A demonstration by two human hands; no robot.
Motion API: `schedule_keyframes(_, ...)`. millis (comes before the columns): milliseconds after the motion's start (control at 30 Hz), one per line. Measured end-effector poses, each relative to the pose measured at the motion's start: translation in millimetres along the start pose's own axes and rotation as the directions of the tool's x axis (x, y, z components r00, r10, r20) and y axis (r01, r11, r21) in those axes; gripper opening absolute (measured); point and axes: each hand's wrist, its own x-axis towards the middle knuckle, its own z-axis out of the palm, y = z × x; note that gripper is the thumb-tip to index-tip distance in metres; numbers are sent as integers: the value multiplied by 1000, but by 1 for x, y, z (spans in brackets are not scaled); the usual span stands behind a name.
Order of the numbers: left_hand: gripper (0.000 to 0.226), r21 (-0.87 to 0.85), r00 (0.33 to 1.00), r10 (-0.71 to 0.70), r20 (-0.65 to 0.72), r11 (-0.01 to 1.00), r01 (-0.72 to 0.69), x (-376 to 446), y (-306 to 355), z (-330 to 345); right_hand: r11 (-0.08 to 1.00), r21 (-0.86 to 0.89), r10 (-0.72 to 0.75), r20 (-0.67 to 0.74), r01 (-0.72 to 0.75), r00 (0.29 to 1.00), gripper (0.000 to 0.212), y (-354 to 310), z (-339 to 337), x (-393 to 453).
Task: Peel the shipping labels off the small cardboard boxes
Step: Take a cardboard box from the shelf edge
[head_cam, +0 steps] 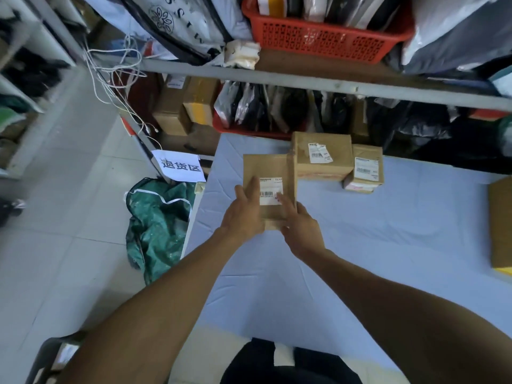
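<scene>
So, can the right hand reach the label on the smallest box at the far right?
Probably yes: the right hand is at the near box, and only bare sheet lies before the smallest box's label.

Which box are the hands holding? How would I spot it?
Look at the light blue table in front of the shelves. Three brown boxes with white labels sit near its far edge, and it is the nearest box, furthest left. Only this one has the left hand and right hand on it.
</scene>
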Motion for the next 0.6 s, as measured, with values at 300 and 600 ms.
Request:
schedule_keyframes(300, 112, -4, 986, 67, 153, 998, -67, -104, 114, 75, 991, 27, 133, 29, -134, 991, 72, 104, -9, -149)
schedule_keyframes(600, 128, -153, 963, 94, 252, 987, -57, -144, 216, 140, 986, 12, 165, 57, -166, 985, 72, 211, -42, -231)
